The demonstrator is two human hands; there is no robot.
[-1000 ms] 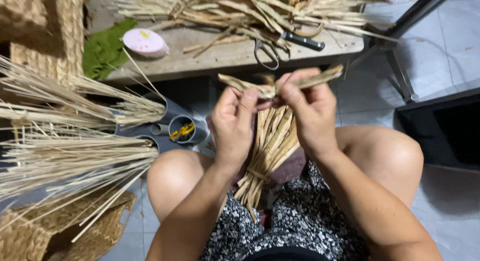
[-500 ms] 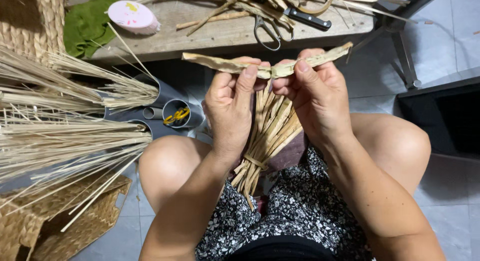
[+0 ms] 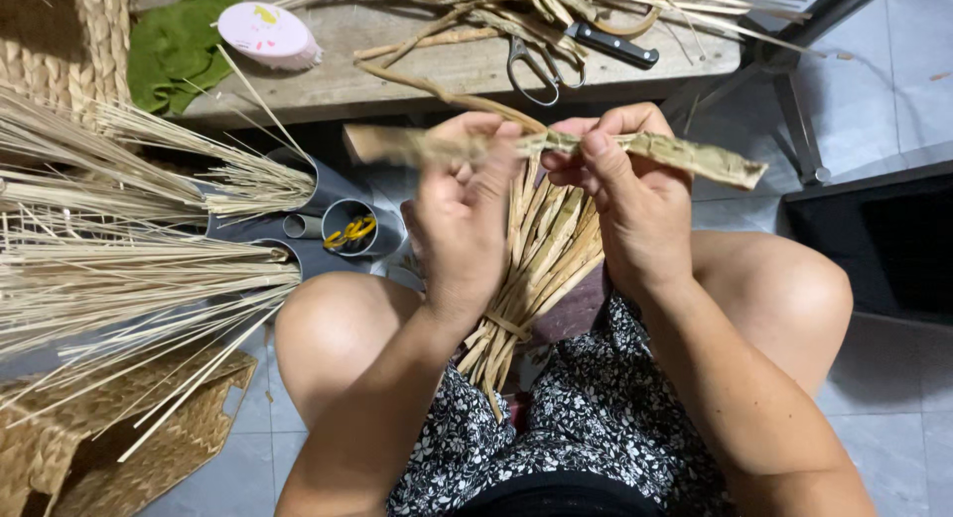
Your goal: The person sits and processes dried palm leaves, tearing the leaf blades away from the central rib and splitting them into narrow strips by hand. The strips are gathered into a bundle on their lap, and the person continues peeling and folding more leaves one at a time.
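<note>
At centre frame, we pinch the dried leaf strip [image 3: 556,145] in both the left hand [image 3: 459,214] and right hand [image 3: 625,194], each grip clenched, keeping it taut above the bundle [image 3: 541,264].

A single head-worn camera looks steeply down, close over the lap and nearby wooden bench [image 3: 328,85].

Dried leaf strip [image 3: 556,145]: your left hand [image 3: 462,224] blurs its left end, and your fingers cover its middle.
Leaf bundle [image 3: 541,254]: both your hands hide its upper part.
Woven basket [image 3: 69,36]: cut off by the top-left corner.
Thin reed stalks [image 3: 119,269]: they run off the left edge.
Yellow items in the cup [image 3: 349,229]: too small for you to tell.
</note>
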